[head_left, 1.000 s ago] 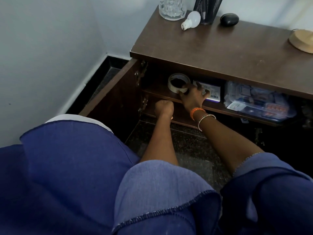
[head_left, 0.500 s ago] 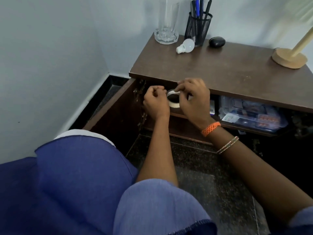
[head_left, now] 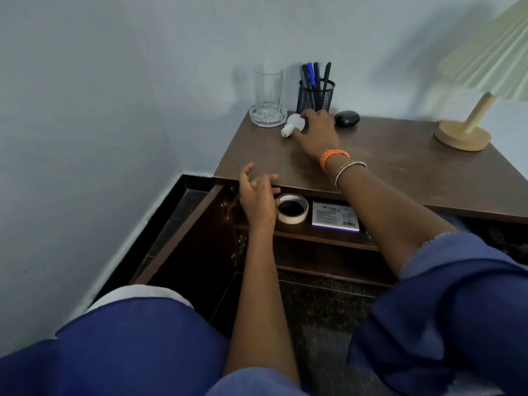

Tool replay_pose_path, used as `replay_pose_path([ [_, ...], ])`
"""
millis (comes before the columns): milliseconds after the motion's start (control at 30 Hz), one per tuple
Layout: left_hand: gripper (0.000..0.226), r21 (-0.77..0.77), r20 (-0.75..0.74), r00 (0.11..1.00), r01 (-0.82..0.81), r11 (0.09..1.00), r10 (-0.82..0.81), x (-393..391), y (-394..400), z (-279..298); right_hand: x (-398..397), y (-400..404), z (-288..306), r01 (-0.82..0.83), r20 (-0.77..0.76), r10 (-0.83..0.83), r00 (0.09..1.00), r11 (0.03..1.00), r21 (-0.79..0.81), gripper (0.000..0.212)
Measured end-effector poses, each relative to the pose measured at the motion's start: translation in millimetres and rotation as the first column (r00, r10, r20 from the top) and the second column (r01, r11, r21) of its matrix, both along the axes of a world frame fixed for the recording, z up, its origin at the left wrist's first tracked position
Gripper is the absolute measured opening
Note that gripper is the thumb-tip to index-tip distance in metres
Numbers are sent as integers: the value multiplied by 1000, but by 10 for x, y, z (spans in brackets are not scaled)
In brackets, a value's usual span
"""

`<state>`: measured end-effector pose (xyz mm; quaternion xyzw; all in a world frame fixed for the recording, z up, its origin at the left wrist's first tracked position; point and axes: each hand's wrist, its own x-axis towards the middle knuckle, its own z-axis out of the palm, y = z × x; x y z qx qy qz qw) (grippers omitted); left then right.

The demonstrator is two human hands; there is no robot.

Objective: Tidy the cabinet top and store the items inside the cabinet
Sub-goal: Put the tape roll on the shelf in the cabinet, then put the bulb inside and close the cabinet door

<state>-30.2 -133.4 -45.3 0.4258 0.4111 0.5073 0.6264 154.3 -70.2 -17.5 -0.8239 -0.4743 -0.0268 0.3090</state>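
1. A dark brown wooden cabinet point(head_left: 385, 167) stood in the corner of a room with pale blue-grey walls and a black skirting, its left door point(head_left: 183, 232) swung open over a dark speckled floor.
2. Along the back of the cabinet top stood a clear glass point(head_left: 267, 95), a black mesh pen holder point(head_left: 315, 96) with pens, a small black oval case point(head_left: 347, 118), and at far right a lamp point(head_left: 468, 124) with a wooden base and pleated shade.
3. The right hand point(head_left: 317, 131), wearing an orange band and thin bangles, reached across the top, its fingers curled around a white light bulb point(head_left: 292, 124) lying just beside the glass; whether the bulb was lifted could not be told.
4. The left hand point(head_left: 257, 198) hovered at the cabinet's front edge, fingers loosely spread and holding nothing.
5. On the upper inside shelf lay a roll of tape point(head_left: 292, 208), just beside the left hand, and a small printed box point(head_left: 335, 217).
6. The right forearm hid the shelf's right end; blue clothing filled the foreground.
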Motion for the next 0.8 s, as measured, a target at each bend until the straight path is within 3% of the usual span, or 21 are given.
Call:
replay_pose_path([
  [167,34,-68,59,998,-25,997,29,-1,53,-53,-34,199,-29,52,27,-51,998,998,-28,56],
  [433,31,-118,136,986,-82,990,98,61,22,-76,-156,280,-128,145,43,-144,989,989,-6,55],
  [633,31,-134,131,987,-77,988,94,65,2,-94,-215,189,-87,87,-30,-86,996,995,49,55],
  [800,29,-114,89,994,-52,992,62,63,-45,-134,-370,115,-142,69,223,-62,973,997,-27,53],
])
